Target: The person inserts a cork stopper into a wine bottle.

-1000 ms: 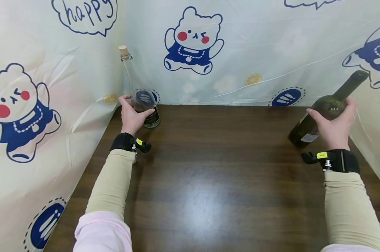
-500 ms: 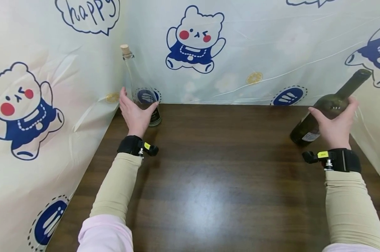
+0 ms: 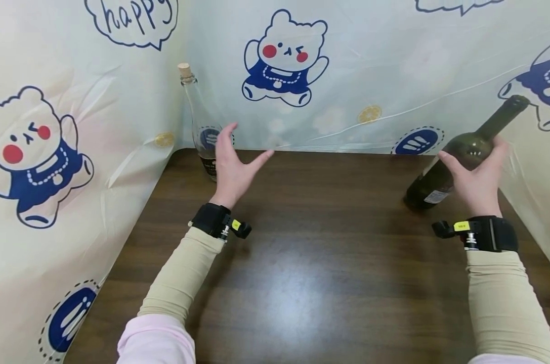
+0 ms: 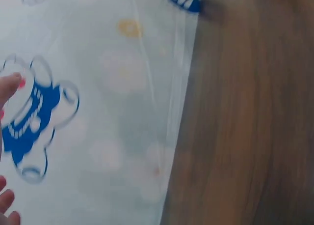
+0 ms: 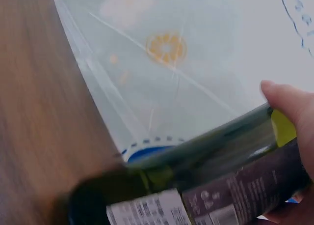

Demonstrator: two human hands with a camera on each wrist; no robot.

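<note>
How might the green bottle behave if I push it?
The green bottle is tilted in the right hand, so pushed loose it would probably topple. Its round body could then roll, and its shiny, glass-like surface may be slippery.

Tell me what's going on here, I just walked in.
A person is handling a dark green bottle over a wooden table. The right grip holds it at a slant, neck up; whether its base touches the table is hard to tell. The left grip holds nothing, its fingers spread. Near it, a clear bottle with a cork in its mouth stands toward the table's far left corner.
</note>
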